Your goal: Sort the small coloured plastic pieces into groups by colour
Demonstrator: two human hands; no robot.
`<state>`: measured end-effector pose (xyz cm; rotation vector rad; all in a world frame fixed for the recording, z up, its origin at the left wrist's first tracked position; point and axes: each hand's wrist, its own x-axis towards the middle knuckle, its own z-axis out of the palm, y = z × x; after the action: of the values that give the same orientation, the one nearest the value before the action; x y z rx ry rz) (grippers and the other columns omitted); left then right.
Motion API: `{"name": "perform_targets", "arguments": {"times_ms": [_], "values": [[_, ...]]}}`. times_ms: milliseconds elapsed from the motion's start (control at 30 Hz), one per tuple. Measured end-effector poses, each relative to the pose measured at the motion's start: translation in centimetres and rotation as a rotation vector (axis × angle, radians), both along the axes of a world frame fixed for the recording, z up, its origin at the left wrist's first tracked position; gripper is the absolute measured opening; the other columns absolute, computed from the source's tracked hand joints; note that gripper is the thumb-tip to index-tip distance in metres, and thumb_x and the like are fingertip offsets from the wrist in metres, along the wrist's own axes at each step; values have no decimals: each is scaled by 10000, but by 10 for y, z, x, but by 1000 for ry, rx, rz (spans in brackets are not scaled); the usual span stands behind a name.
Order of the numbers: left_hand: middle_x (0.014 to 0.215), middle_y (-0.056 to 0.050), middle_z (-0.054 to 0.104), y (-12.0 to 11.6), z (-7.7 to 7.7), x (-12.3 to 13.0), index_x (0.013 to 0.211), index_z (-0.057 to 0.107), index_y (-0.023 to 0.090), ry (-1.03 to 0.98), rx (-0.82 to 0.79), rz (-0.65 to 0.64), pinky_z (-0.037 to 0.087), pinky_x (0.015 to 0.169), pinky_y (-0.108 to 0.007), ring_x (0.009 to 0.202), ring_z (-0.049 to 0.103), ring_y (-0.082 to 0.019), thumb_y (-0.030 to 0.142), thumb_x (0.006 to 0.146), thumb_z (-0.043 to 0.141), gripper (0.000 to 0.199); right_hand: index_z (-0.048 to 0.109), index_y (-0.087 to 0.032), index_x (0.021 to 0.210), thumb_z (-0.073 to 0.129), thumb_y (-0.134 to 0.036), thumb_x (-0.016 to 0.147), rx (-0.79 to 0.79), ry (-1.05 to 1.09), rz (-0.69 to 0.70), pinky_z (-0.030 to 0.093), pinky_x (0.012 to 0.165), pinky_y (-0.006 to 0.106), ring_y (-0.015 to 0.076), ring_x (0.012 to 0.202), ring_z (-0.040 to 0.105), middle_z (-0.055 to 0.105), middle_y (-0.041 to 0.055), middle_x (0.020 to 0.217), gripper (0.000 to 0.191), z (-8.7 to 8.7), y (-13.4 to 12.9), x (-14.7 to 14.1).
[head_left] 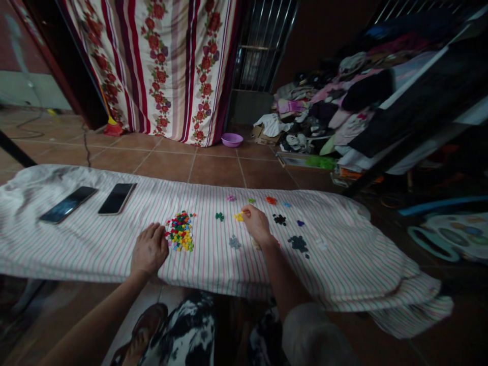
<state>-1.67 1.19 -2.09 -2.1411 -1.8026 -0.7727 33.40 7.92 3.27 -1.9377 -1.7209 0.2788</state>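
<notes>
A heap of small mixed-colour pieces (180,232) lies on the striped cloth. My left hand (150,248) rests on the cloth at the heap's left edge, fingers stretched out, nothing seen in it. My right hand (256,222) is at the small yellow pile (239,217), thumb and fingertips pinched together; what they hold, if anything, is too small to make out. Around it lie sorted piles: green (219,216), light grey (234,242), black (279,219), dark grey (298,243), orange (271,201) and pink (231,198). My right wrist partly covers a beige pile (255,245) and a red one.
Two phones (117,198) lie on the cloth (206,269) at the left. White pieces (321,244) and purple ones (301,223) lie to the right. Beyond the table are a purple basin (232,140), a floral curtain (175,71) and heaped clothes (316,107).
</notes>
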Motion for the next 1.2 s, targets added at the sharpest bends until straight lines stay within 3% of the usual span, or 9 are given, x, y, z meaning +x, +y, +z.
{"name": "perform_targets", "arguments": {"times_ms": [367,633,1000,1200], "values": [[1231,-172,663,0,1,2,1137,635,159,-26,-19,9,468,1039,-508,1225,569,-314,256,880,405,358,749,-212,909,586,-130,859,-36,-95,33,437,843,272,187,945,632,700,77,982,189,-11,6,-2],[1227,-185,665,-1,2,1,1125,643,110,33,-11,14,457,1060,-461,1225,568,-312,259,906,389,366,748,-224,945,571,-99,847,-90,-74,45,435,851,271,182,961,643,722,57,1005,238,-10,7,-5],[1236,-186,655,-1,1,0,1130,631,127,24,-8,18,456,1058,-462,1226,567,-306,256,901,395,354,756,-220,905,480,-86,866,-2,7,66,458,892,267,169,954,648,733,45,988,309,-6,7,-2],[1237,-160,659,-1,3,2,1127,636,134,31,-26,34,451,1064,-438,1221,576,-287,255,911,401,342,737,-220,968,522,-100,844,76,58,93,471,878,275,169,929,651,728,39,1005,276,3,7,-20]]}}
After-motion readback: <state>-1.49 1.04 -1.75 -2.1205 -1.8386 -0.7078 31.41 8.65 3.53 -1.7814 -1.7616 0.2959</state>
